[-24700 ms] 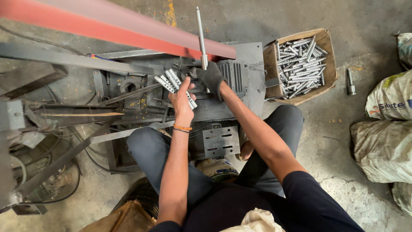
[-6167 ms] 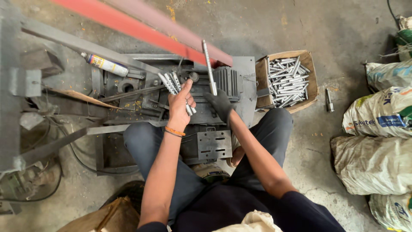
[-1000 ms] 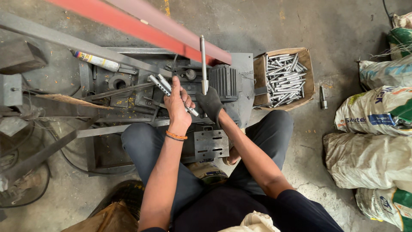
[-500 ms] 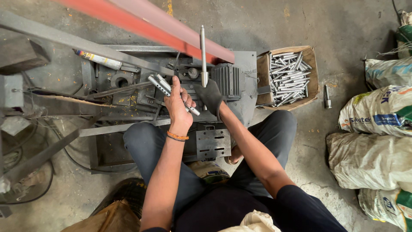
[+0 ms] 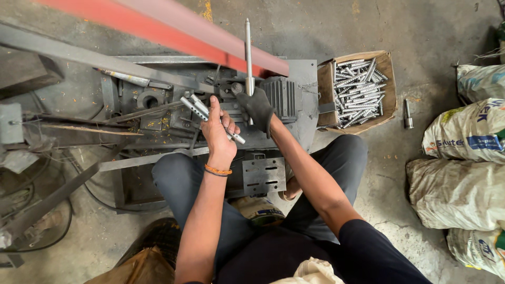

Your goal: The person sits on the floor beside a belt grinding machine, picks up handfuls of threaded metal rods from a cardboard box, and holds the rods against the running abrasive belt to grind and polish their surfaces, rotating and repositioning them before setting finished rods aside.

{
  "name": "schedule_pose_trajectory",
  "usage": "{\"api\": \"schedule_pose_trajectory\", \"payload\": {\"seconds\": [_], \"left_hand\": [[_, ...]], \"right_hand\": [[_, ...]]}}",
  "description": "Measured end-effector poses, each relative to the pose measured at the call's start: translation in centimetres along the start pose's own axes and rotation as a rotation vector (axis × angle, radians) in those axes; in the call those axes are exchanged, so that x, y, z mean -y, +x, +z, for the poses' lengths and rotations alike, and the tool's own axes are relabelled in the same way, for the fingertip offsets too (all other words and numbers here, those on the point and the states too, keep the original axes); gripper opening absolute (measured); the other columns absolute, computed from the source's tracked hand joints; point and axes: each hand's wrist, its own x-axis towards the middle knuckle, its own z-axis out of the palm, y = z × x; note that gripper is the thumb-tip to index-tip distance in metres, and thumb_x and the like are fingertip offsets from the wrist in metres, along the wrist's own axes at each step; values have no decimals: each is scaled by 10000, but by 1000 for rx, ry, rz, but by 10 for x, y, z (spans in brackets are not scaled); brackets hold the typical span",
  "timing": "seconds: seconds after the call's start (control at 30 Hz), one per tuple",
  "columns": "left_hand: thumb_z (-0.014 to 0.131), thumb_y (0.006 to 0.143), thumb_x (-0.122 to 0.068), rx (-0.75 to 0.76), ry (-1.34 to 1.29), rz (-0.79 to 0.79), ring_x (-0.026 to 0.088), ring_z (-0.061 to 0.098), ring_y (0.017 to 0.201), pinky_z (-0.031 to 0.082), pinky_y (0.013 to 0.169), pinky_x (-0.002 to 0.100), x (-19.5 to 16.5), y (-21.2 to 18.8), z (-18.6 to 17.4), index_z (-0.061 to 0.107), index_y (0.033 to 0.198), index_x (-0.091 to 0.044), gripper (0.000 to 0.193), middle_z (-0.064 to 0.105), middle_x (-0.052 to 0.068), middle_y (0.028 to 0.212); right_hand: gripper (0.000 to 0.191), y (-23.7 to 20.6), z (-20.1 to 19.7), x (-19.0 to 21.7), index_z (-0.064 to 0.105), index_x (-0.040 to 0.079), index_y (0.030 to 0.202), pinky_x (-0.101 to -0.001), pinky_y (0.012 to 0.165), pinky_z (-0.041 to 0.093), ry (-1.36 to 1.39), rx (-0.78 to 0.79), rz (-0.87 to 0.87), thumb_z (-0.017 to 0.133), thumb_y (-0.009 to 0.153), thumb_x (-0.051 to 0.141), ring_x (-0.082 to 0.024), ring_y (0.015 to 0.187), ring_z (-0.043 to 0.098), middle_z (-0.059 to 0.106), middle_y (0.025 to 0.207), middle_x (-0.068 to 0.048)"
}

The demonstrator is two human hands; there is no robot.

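Two hands work over a low grey machine (image 5: 294, 84) that sits on the concrete floor between the seated person's knees. The left hand (image 5: 220, 134) is closed around a small bundle of silvery metal rods (image 5: 202, 110), which fan out up and to the left past the fingers; held this way, spare pieces seem to stay ready right beside the machine's work area. The right hand (image 5: 258, 105), in a dark glove, is wrapped shut around the lower end of an upright steel lever (image 5: 248, 58), which rises toward the top of the view; the grip low on the shaft looks suited to pulling or pushing it firmly.

A cardboard box (image 5: 386, 68) full of similar rods stands just to the right of the machine, within reach of the gloved hand, and one loose rod (image 5: 408, 114) lies on the floor beside it. Filled woven sacks (image 5: 463, 173) are stacked at the far right. A long red beam (image 5: 173, 34) crosses the top of the frame above the machine.

The spot where the lever meets the machine is hidden behind the glove, so what it drives cannot be made out. Whether a rod is loaded in the machine is also unclear. The sacks and the beam are cut off by the frame edges, and the clutter at the left is hard to read.
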Motion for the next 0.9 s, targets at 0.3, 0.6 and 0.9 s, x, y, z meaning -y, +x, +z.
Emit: {"api": "schedule_pose_trajectory", "payload": {"seconds": [0.3, 0.6, 0.9], "left_hand": [[733, 918, -498, 8, 3, -2, 114, 405, 438, 392, 431, 327, 0, 0, -2, 440, 753, -142, 489, 387, -34, 570], [715, 919, -504, -1, 24, 18, 114, 405, 430, 392, 421, 325, 2, 2, -3, 448, 754, -144, 478, 388, -33, 563], [722, 921, -494, 5, 6, 30, 105, 398, 427, 387, 420, 317, 1, 2, -5, 444, 755, -151, 472, 390, -36, 554]], "right_hand": [[298, 5, -4, 19, 537, 48, 773, -329, 328, 389, 92, 85, 75, 637, 960, 258, -136, 365, 465, 571, 542, -52], [200, 20, -9, 17, 514, 119, 884, -320, 371, 397, 422, 279, -2, 609, 971, 272, -106, 405, 384, 450, 605, 22], [434, 40, -11, 19, 412, 139, 738, -324, 371, 324, 472, 457, 53, 518, 1079, 386, -112, 381, 332, 346, 530, 25]]}}
